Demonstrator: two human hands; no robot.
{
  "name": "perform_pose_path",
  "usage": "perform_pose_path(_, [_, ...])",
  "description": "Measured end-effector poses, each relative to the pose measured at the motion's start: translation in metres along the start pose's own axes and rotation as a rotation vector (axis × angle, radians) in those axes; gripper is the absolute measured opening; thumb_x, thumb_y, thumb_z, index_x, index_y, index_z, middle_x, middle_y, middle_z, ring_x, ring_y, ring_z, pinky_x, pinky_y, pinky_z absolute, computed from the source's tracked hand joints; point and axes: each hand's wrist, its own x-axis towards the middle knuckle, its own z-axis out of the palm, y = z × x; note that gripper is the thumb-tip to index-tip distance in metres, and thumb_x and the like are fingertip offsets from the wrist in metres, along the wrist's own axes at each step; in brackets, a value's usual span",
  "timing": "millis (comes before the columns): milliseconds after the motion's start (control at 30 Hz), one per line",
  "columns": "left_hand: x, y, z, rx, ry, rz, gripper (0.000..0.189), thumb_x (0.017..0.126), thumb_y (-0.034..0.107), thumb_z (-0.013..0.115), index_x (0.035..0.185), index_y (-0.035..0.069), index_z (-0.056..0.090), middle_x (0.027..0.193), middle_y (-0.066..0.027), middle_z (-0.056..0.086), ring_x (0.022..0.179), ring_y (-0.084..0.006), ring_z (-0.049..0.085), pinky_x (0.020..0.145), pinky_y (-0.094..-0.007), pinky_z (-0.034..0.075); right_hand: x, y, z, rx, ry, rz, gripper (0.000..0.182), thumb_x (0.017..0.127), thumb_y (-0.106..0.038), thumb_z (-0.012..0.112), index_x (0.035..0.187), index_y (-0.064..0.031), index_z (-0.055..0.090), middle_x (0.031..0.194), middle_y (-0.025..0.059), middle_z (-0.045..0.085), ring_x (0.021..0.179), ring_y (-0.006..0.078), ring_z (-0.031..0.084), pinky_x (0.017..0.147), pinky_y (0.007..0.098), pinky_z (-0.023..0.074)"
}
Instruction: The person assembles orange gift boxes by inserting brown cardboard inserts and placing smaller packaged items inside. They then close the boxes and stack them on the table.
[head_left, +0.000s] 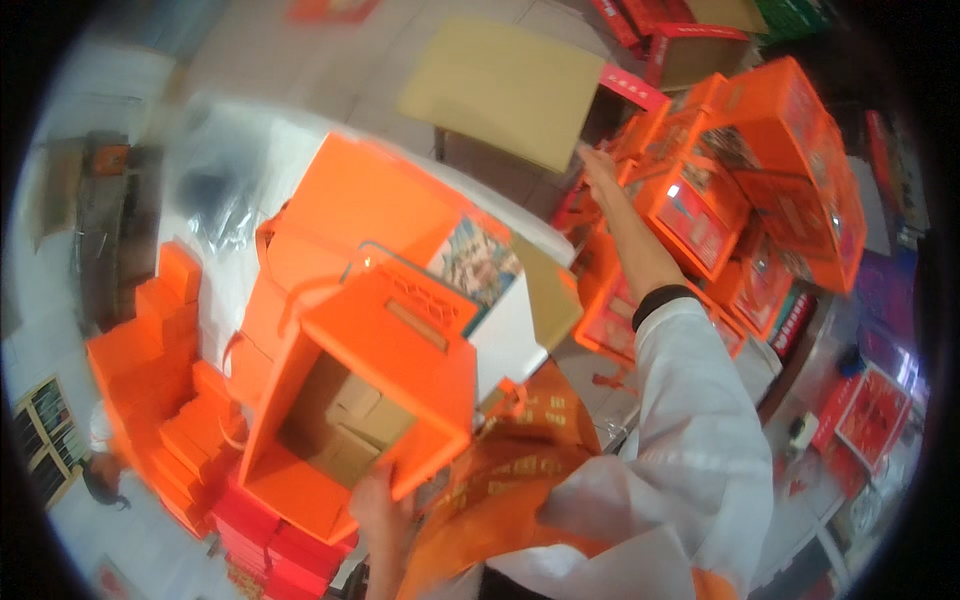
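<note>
An open orange gift box (390, 330) with brown cardboard inside tilts before me, and my left hand (381, 499) grips its lower rim. Beyond it lie a large orange panel (375, 202), a printed picture panel (480, 262) and white board (506, 322). My right arm is stretched out to the upper right. My right hand (598, 171) is beside the edge of a tan cardboard panel (510, 90) and near a pile of orange boxes with clear windows (694, 225); blur hides whether its fingers hold anything.
Stacks of orange boxes (157, 360) stand at the left, with red boxes (277, 540) below them. A person (105, 465) is at the far left. Clear plastic (225, 217) lies on the white table. More red boxes (694, 52) are at the upper right, and a red printed box (874, 420) is at the right.
</note>
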Motion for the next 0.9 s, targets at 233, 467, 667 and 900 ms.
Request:
perform_pose_path(233, [-0.011, -0.018, -0.015, 0.102, -0.098, 0.053, 0.043, 0.064, 0.035, 0.068, 0.094, 0.007, 0.058, 0.075, -0.0094, 0.056, 0.064, -0.0280, 0.055, 0.056, -0.0382, 0.044, 0.113, 0.091, 0.033, 0.262, -0.232, 0.110, 0.047, 0.082, -0.030, 0.059, 0.120, -0.0065, 0.043, 0.116, 0.0048, 0.044, 0.104, 0.0173, 0.043, 0.084, 0.0336, 0.0373])
perform_pose_path(467, [0.016, 0.003, -0.015, 0.094, -0.197, -0.023, 0.042, 0.065, 0.035, 0.068, 0.094, 0.007, 0.058, 0.075, -0.0101, 0.057, 0.064, -0.0288, 0.056, 0.056, -0.0383, 0.044, 0.108, 0.049, 0.036, 0.432, -0.433, 0.309, 0.062, 0.082, -0.036, 0.060, 0.131, -0.0066, 0.036, 0.131, 0.0055, 0.041, 0.118, 0.0215, 0.041, 0.095, 0.0377, 0.0370])
perform_pose_path(667, [0.023, 0.004, -0.011, 0.094, -0.177, -0.006, 0.042, 0.066, 0.036, 0.068, 0.094, 0.007, 0.058, 0.075, -0.0106, 0.058, 0.065, -0.0295, 0.057, 0.055, -0.0383, 0.044, 0.116, 0.046, 0.039, 0.520, -0.419, 0.288, 0.052, 0.080, -0.025, 0.063, 0.124, -0.0057, 0.043, 0.123, 0.0079, 0.047, 0.111, 0.0225, 0.046, 0.093, 0.0382, 0.0398])
perform_pose_path(900, [0.007, -0.004, -0.004, 0.134, -0.130, 0.054, 0.041, 0.067, 0.036, 0.068, 0.094, 0.007, 0.059, 0.076, -0.0113, 0.059, 0.065, -0.0302, 0.057, 0.054, -0.0384, 0.045, 0.042, -0.021, 0.079, 0.613, -0.296, 0.170, 0.038, 0.080, -0.013, 0.060, 0.113, 0.0033, 0.050, 0.110, 0.0134, 0.056, 0.098, 0.0251, 0.055, 0.086, 0.0397, 0.0462])
